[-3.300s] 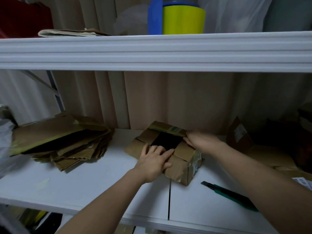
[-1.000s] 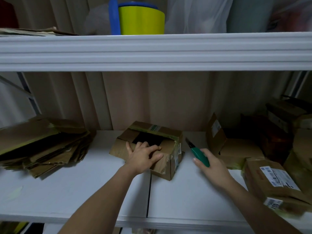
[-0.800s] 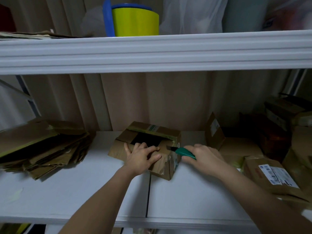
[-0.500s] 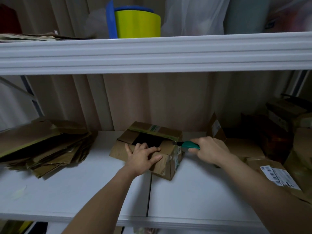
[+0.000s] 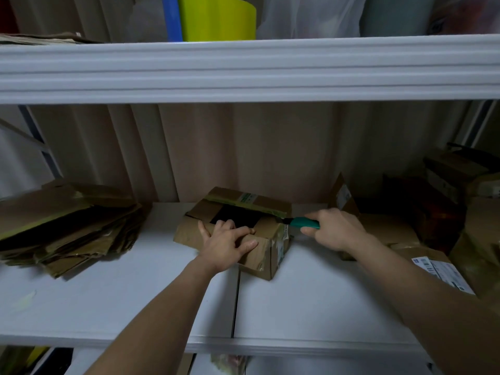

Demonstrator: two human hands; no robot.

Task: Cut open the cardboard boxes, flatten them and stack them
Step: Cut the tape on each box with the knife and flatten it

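Box: a small brown cardboard box point(image 5: 259, 250) sits on the white shelf point(image 5: 135, 301), near the middle, straddling the seam between two shelf panels; its top flaps are partly open and show a dark opening
Left hand: the left hand point(image 5: 226, 246) rests on the near top flap of the box, fingers point(image 5: 250, 243) spread and mostly straight, pressing down on the cardboard, thumb out to the left side
Right hand: the right hand point(image 5: 334, 230) is just right of the box, fingers curled round the handle of a green utility knife point(image 5: 303, 223)
Knife: it lies roughly level, pointing left; its dark tip meets the upper right edge of the box, beside a strip of yellowish tape on the far flap
Flattened pile: a stack of flattened cardboard point(image 5: 67, 228) lies on the left part of the same shelf, well apart from the box, sheets fanned unevenly
Other boxes: several uncut boxes point(image 5: 443, 261) crowd the right end of the shelf, some with white shipping labels; one lies partly behind the right forearm
Upper shelf: a white moulded shelf edge point(image 5: 249, 69) crosses the top; above it stands a yellow roll point(image 5: 217, 18) with a blue part beside it
Backdrop: a beige pleated curtain point(image 5: 243, 150) hangs behind the shelf
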